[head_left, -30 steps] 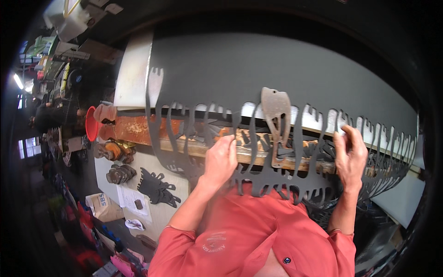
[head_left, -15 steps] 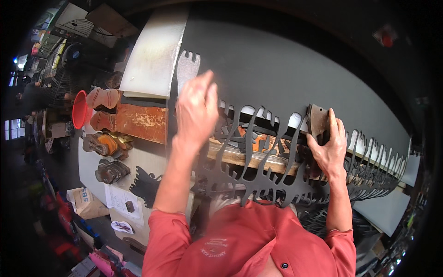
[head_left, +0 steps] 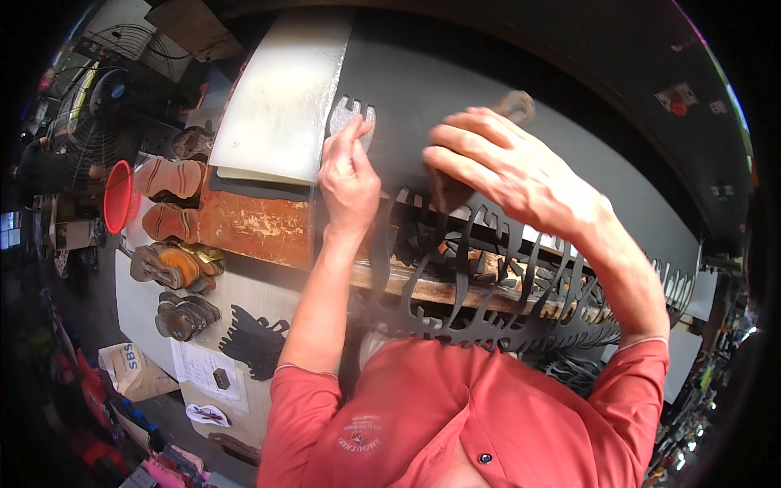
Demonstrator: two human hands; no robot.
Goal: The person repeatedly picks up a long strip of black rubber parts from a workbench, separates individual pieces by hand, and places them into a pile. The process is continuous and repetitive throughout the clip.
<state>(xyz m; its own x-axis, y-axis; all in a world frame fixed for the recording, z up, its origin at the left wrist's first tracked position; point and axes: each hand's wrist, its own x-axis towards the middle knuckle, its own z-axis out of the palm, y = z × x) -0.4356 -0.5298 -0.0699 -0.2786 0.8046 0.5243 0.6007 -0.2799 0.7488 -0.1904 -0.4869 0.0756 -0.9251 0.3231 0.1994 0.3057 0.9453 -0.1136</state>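
My right hand [head_left: 512, 167] is closed around a brownish metal cutting die [head_left: 449, 193]. The die, partly hidden by the fingers and a little blurred, is over the large dark grey sheet [head_left: 399, 77]. To its left my left hand [head_left: 350, 191] has its fingers pinched together just below a pale cut-out opening [head_left: 358, 110] with a toothed top edge. Whatever those fingers hold, if anything, is hidden. Along the near side of the sheet runs a web of curved offcut strips [head_left: 460, 264], sagging over the wooden edge [head_left: 423, 285] towards my body.
A white board [head_left: 281, 89] lies left of the sheet, beside a worn orange-brown block [head_left: 256, 228]. Further left are a red bowl [head_left: 119, 195] and stacked dies [head_left: 175, 264]. A dark cut scrap [head_left: 252, 337] and a paper [head_left: 203, 370] lie on the pale table.
My right hand has lifted the die from the right part of the sheet and carried it left, close to my left hand. The left hand has drawn its fingers into a pinch.
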